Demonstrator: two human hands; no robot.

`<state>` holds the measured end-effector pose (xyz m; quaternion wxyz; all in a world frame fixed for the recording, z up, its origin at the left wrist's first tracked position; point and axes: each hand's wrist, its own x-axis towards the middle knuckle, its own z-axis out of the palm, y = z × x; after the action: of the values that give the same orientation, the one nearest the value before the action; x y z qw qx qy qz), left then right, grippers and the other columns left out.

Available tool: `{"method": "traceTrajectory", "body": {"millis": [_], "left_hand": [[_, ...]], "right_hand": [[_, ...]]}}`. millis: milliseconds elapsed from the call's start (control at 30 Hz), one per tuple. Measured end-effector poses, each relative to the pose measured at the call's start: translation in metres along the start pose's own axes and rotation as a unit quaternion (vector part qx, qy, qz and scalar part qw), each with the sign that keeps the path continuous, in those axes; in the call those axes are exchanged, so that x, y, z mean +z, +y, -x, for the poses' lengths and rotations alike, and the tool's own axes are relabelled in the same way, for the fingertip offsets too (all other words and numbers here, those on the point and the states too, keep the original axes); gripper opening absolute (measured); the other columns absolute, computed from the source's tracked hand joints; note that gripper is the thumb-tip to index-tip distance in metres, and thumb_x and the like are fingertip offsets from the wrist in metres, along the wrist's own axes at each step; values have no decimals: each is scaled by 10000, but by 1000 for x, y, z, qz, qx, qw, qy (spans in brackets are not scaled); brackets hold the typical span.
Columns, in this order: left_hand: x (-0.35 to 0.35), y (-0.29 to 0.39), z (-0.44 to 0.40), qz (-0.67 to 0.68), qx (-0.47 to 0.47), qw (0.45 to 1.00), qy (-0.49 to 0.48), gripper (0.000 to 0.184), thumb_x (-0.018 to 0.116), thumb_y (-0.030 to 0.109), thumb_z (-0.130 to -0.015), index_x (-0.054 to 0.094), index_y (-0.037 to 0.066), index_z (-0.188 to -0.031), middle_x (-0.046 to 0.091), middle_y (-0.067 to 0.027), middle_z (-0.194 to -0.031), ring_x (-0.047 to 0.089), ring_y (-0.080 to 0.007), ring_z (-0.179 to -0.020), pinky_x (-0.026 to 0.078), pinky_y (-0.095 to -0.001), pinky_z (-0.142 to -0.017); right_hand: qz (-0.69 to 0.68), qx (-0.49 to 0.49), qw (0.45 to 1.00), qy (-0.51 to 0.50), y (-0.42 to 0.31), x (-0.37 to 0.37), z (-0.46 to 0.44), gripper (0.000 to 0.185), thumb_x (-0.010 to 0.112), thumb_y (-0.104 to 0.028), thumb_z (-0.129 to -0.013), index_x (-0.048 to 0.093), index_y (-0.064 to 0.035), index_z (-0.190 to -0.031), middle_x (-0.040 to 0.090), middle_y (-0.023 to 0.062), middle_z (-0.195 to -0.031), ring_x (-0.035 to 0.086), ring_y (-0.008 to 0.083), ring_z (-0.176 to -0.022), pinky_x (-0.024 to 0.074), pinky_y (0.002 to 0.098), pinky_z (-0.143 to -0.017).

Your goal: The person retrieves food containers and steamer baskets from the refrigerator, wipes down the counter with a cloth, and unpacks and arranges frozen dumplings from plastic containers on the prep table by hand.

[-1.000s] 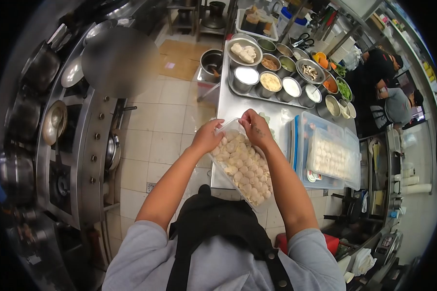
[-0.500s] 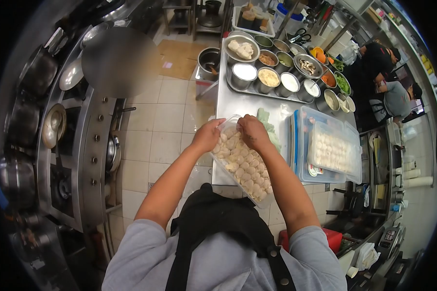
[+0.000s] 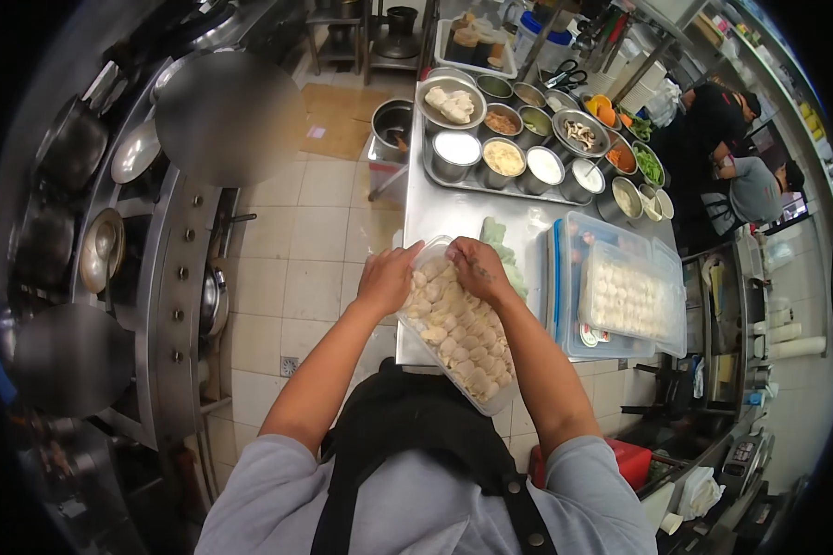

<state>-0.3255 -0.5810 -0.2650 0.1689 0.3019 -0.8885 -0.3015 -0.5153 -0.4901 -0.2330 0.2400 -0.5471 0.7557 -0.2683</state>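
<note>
A clear plastic container [image 3: 507,400] is tilted over the near-left corner of the steel table. Rows of pale, round, dumpling-like pieces [image 3: 467,338] fill it. My left hand [image 3: 386,280] grips its left side near the far end, fingers over the rim. At the far end, my right hand [image 3: 480,270] is closed with fingers curled down at the container; what they pinch is hidden. A pale green cloth [image 3: 503,254] lies just beyond my right hand. To the right, a smaller container of white dumplings [image 3: 627,296] rests on a larger lidded plastic box [image 3: 569,340].
The steel table [image 3: 424,208] bears a tray of metal pots, including white powder [image 3: 456,146] and sliced mushrooms [image 3: 579,135]. Stoves with pans [image 3: 103,242] line the left. Two people [image 3: 750,199] stand at the far right. A red box [image 3: 626,462] sits below right.
The container has come slightly nearer my body. My left hand has shifted so its back faces up over the rim; my right hand stays at the far end.
</note>
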Motion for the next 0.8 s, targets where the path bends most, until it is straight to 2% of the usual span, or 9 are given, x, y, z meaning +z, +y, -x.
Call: {"method": "traceTrajectory", "body": {"millis": [133,200,267,300,333,500,600,733,800], "left_hand": [[1,11,-2,-48,-9,999,-4,497,505,30,-889,509,153,-1371,603,-91,-1158,544,-266,-1110,376,-431,-946],[1,14,-4,-67,70,992,77,498,552,44,-860,520,125,-1350,579,-99,-1206,538,-287,-1108,378,-431,-947],[-6,16,-7,-74,106,988,87,484,590,93,-846,533,108,-1327,572,-104,-1218,534,-296,-1110,377,-427,-949],[-9,19,-9,-70,144,982,102,482,627,142,-831,545,90,-1303,565,-110,-1230,529,-304,-1111,377,-424,-950],[-11,21,-10,-74,144,982,96,482,627,142,-831,545,90,-1303,565,-110,-1230,529,-304,-1111,377,-424,-950],[-10,38,-9,-125,133,981,66,544,770,419,-712,657,67,-1111,555,-115,-1161,521,-307,-1030,391,-424,-892],[-5,60,-14,-135,92,986,44,593,791,480,-676,674,40,-1056,543,-127,-1114,516,-305,-987,389,-425,-870],[2,93,-15,-201,56,977,34,601,792,451,-695,641,0,-1062,520,-135,-1086,512,-299,-968,423,-414,-847],[10,93,-16,-125,-38,991,15,604,810,430,-689,627,-25,-1042,558,-159,-1048,551,-330,-950,467,-410,-815]], "right_hand": [[-175,-5,984,34,29,10,-3,162,515,-162,-955,591,-34,-892,631,91,-830,591,221,-801,456,324,-752],[-267,1,963,44,37,15,-6,191,518,-188,-973,598,-30,-900,627,54,-820,576,163,-792,451,299,-755],[-322,-10,946,31,38,18,-9,239,518,-231,-996,603,-27,-905,608,-1,-827,530,97,-800,441,267,-766],[-330,-10,943,33,37,16,-9,239,518,-231,-996,603,-27,-905,608,-1,-827,530,97,-800,441,267,-766],[-370,-23,928,35,38,13,-7,239,521,-232,-996,602,-27,-907,610,-3,-835,533,95,-803,442,261,-771],[-461,-39,886,29,50,3,-3,244,520,-240,-1000,598,-23,-920,612,-4,-857,536,94,-819,444,256,-789],[-504,-51,862,25,53,2,-2,236,526,-235,-996,591,-21,-920,612,3,-861,532,96,-823,445,264,-792],[-527,-54,848,15,51,-1,2,220,524,-220,-992,591,-22,-922,614,10,-860,542,101,-835,452,273,-816],[-537,-58,842,14,51,-1,2,215,525,-215,-991,594,-23,-924,616,10,-859,548,106,-834,455,278,-820]]}}
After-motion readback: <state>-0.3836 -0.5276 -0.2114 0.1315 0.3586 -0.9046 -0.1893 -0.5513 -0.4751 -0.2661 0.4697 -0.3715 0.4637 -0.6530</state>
